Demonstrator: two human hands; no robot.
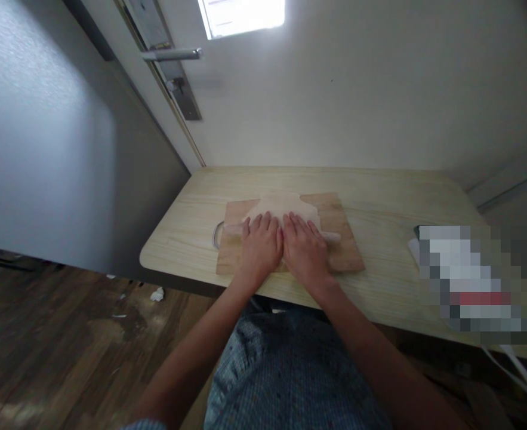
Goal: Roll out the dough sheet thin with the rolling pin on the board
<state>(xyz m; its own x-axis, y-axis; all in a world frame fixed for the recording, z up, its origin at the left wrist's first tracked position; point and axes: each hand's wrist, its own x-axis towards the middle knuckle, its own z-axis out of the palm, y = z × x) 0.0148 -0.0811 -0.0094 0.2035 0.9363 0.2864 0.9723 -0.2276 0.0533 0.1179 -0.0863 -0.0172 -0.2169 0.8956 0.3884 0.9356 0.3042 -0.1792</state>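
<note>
A flattened sheet of pale dough (pixel 281 205) lies on a brown wooden board (pixel 344 251) on a light wooden table (pixel 379 197). A pale rolling pin (pixel 330 236) lies across the board at the dough's near edge. My left hand (pixel 260 246) and my right hand (pixel 305 248) rest side by side, palms down, on the middle of the pin. Fingers of both hands are stretched out flat over it, pointing toward the dough. Only the pin's two ends show beside my hands.
A door with a metal lever handle (pixel 171 55) stands at the back left beside the white wall. A blurred-out object (pixel 469 280) sits at the table's right end. A thin loop (pixel 217 234) pokes out left of the board. Scraps litter the wooden floor (pixel 157 294).
</note>
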